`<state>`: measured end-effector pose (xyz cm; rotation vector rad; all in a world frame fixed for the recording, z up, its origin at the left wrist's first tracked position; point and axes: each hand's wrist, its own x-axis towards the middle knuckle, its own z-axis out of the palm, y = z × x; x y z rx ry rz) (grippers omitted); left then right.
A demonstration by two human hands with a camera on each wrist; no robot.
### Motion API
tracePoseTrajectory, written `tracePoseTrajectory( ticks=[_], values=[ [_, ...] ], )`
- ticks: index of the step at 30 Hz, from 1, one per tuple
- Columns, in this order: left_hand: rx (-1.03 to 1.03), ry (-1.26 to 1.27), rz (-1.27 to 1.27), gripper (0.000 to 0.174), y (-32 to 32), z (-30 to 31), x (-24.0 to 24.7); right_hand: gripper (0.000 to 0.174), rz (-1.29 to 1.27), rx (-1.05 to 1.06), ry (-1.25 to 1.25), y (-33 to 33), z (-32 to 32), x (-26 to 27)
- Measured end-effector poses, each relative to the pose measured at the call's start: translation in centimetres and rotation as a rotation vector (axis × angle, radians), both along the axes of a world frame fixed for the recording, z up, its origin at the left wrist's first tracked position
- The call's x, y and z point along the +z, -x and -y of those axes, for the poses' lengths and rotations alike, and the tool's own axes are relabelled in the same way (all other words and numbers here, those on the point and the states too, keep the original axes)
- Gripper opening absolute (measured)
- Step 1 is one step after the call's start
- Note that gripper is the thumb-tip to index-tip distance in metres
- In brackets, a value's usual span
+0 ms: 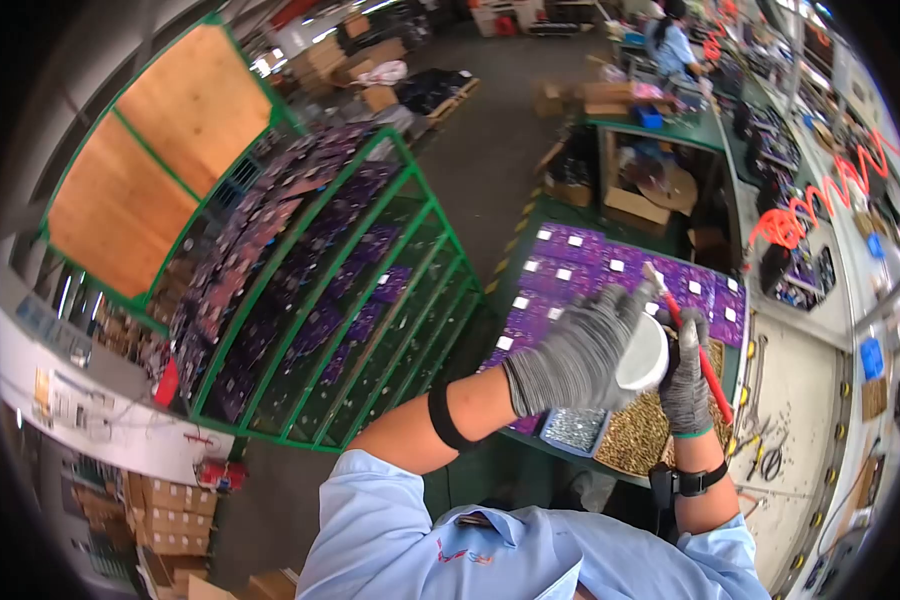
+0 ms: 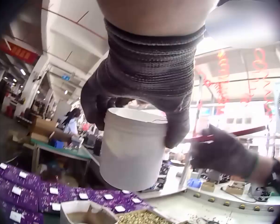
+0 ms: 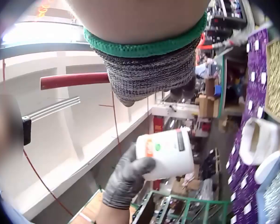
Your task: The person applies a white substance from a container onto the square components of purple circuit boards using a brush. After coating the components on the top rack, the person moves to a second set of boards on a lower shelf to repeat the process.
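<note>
At the far left stands a green rack (image 1: 320,290) stacked with purple boards. Right of it, the gloved left hand (image 1: 580,350) is raised above the table (image 1: 800,390), its fingers curled round a white jar (image 1: 645,355) held in the air between the two hands. More purple boards with white labels (image 1: 610,260) lie behind it, and a small tray of silver screws (image 1: 573,428) and a bin of brass parts (image 1: 640,435) sit below. Just beside the jar, the gloved right hand (image 1: 685,385) has its fingers closed on a red-handled tool (image 1: 708,378), possibly a brush, though its tip is unclear.
</note>
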<state>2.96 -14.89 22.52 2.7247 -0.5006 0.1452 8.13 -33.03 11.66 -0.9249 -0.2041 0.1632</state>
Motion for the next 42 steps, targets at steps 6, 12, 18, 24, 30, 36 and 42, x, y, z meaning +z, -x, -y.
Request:
tracePoseTrajectory(
  ticks=[6, 12, 18, 24, 30, 36, 42],
  values=[
    [0.205, 0.522, 0.476, 0.128, 8.3, -8.3, 0.5, 0.048, -0.341, 0.287, -0.261, 4.4, -12.7, 2.6],
    [0.35, 0.858, 0.502, 0.112, 18.1, -18.2, -1.0, 0.036, -0.256, 0.487, -0.261, 12.7, -27.2, 6.0],
    [0.559, 0.5, 0.742, 0.075, 29.5, -30.0, 3.4, 0.036, 0.39, 0.505, -0.041, 20.9, -38.8, 11.6],
    [0.774, 0.375, 0.603, 0.078, 42.4, -41.8, 12.7, 0.053, 0.658, 0.567, -0.122, 15.2, -44.5, 18.6],
    [0.815, 0.025, 0.652, 0.102, 44.3, -50.1, 15.2, 0.053, 0.875, 0.725, -0.134, 18.4, -48.9, 27.4],
    [0.847, -0.127, 0.575, 0.108, 43.0, -52.4, 16.5, 0.019, 1.377, 0.592, -0.228, 17.7, -55.1, 29.0],
    [0.854, -0.136, 0.533, 0.104, 41.6, -55.5, 18.5, 0.021, 1.74, 0.335, -0.19, 18.9, -62.3, 29.7]
  ],
)
